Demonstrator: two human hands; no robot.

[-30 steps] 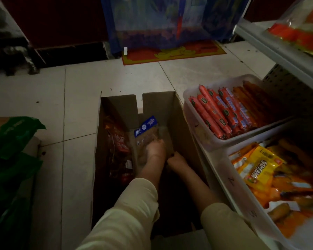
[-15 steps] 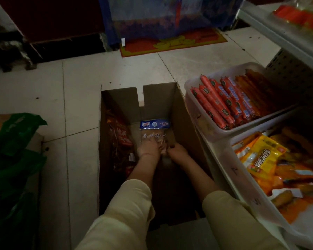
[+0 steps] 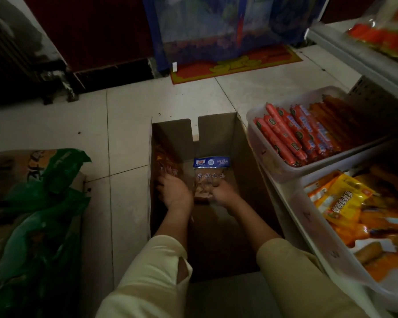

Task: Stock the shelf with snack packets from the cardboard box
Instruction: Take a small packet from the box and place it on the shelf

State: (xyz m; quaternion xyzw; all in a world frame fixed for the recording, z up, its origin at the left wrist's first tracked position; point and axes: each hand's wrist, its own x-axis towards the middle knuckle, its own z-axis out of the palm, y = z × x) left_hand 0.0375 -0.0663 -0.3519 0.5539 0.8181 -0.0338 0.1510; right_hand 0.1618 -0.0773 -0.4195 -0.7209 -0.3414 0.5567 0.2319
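Inside cardboard box (image 3: 239, 143): I am watching right hand (image 3: 221, 195) pinching blue-topped packet (image 3: 210, 177), which is rising beyond its fingers; left hand (image 3: 174, 193) touching red packets (image 3: 168, 167), grip unclear.

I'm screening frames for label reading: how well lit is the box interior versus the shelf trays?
Head view: the cardboard box interior is dim, yet the blue-topped snack packet reads clearly; the sausage tray is brighter; the yellow packets look blurred.
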